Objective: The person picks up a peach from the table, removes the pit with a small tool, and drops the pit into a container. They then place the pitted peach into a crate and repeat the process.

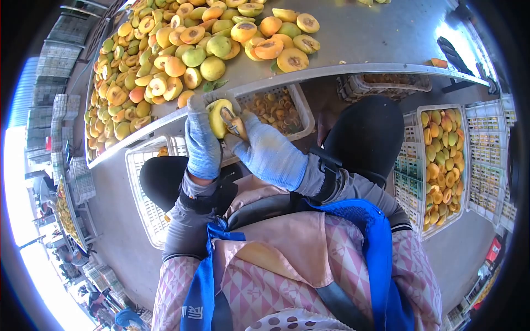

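Observation:
My left hand (203, 138), in a blue-grey knit glove, is closed around a yellow-green fruit (219, 117) just off the table's front edge. My right hand (270, 151), gloved alike, grips a small tool (234, 123) with a wooden-looking part, its tip against the fruit's face. The tool's exact shape is partly hidden by my fingers. Beyond my hands, a large heap of halved and whole yellow, orange and green fruits (175, 66) lies on the metal table (364, 38). Below the table edge, a crate (301, 107) holds small brown-orange pieces.
A white crate (144, 204) stands at my lower left, partly behind my knee. At the right, a tall crate (468, 165) is beside another crate filled with fruit (443, 165). A black object (455, 55) lies on the table's right end. Stacked crates (55, 71) and people are far left.

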Demonstrator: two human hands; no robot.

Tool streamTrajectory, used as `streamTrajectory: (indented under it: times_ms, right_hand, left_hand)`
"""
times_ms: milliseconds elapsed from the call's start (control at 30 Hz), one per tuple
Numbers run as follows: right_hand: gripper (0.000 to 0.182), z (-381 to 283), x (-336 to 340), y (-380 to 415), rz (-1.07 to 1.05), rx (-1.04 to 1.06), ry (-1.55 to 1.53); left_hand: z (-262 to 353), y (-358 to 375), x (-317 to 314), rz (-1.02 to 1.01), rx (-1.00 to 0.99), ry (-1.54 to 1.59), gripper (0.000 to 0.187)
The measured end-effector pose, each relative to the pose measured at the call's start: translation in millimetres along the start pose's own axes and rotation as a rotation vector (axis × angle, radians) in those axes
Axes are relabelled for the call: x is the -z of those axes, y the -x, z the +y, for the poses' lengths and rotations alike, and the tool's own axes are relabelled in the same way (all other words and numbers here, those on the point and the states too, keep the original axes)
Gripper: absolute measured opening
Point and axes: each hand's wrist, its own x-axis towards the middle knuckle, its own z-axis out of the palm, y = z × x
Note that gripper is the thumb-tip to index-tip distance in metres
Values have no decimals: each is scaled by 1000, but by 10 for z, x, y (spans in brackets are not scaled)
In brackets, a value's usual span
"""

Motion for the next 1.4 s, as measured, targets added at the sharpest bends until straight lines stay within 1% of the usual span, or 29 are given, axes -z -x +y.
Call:
streamTrajectory:
  times_ms: [33, 133, 167, 233, 333, 433, 467, 567, 633, 667, 733, 767, 833, 867, 933, 1000, 1033, 1067, 1100, 1133, 1167, 1200, 1233, 1300, 1333, 1367, 1400]
  right_hand:
    - [30, 4, -13, 4, 9, 2, -172]
    - [30, -20, -29, 11, -73, -148, -418]
    - [31, -45, -6, 15, -78, -133, -423]
    - [33, -108, 43, 19, -92, -104, -435]
    - [35, -97, 24, 77, -25, 15, -25]
    - [38, -123, 62, 107, -62, -1, 252]
    - [37, -102, 64, 118, -57, 43, 302]
    - [32, 10, 65, 144, -60, 153, 472]
    - [30, 58, 65, 172, -90, 196, 602]
    - [29, 61, 65, 171, -91, 188, 616]
    - [27, 41, 54, 162, -94, 177, 640]
    - [27, 20, 62, 152, -98, 180, 658]
    - [26, -18, 90, 147, -104, 181, 694]
    - [25, -13, 98, 128, -76, 206, 686]
    - [23, 46, 85, 127, -31, 250, 670]
    - [24, 122, 43, 253, -128, 262, 680]
    - [24, 146, 28, 274, -153, 297, 686]
    - [25, 155, 31, 266, -215, 257, 621]
    - [26, 177, 7, 249, -143, 236, 575]
    - [31, 189, 20, 195, -86, 252, 444]
    - [34, 127, 69, 111, -73, 180, 385]
    - [37, 61, 95, 68, -73, 89, 318]
    - [37, 52, 106, 11, -11, 75, 244]
    - [39, -41, 134, -84, 93, 54, 36]
    - [42, -75, 145, -102, 88, -39, -61]
    - [42, -91, 149, -115, 111, -23, -96]
    - [43, -79, 152, -82, 131, -19, -133]
  left_hand:
    - [18, 21, -43, 11, -60, -94, 65]
    - [-45, 43, -79, 18, -132, 9, 67]
    - [-45, 58, -126, 86, -120, 29, 69]
    - [-73, 62, -104, 72, -137, 48, 68]
    - [-35, 90, -138, 103, -148, 16, 65]
    - [-32, 96, -134, 118, -150, -59, 59]
    - [-33, 95, -120, 117, -152, -86, 57]
    - [-16, 112, -85, 77, -481, -785, 50]
    - [-21, 99, -23, 20, -260, -456, 47]
    - [-30, 101, -5, -6, -149, -291, 45]
    - [92, 178, -79, 9, -286, -570, 45]
    - [100, 172, -84, 8, -230, -519, 46]
    - [-13, 163, -91, 72, -269, -493, 48]
    - [-230, 133, -65, 132, -369, -517, 49]
    - [-226, 91, -103, 164, -253, -246, 50]
    - [-13, 21, -3, 107, 152, 328, 51]
    - [-27, -37, 200, -52, 232, 485, 50]
    - [-51, -32, 187, 39, 115, 429, 47]
    - [-113, -88, 173, 178, 110, 515, 45]
    - [-262, -150, 401, -76, 158, 555, 42]
    - [-228, -124, 341, 33, 84, 285, 40]
    - [-108, -86, 243, -14, 12, 200, 39]
    - [9, -50, 146, -54, -63, 118, 37]
    - [128, -22, 20, -119, -63, 196, 35]
    - [143, -2, -23, -141, -84, 255, 35]
    - [100, -13, 7, -171, -25, 323, 39]
    - [131, 11, -35, -207, -22, 307, 40]
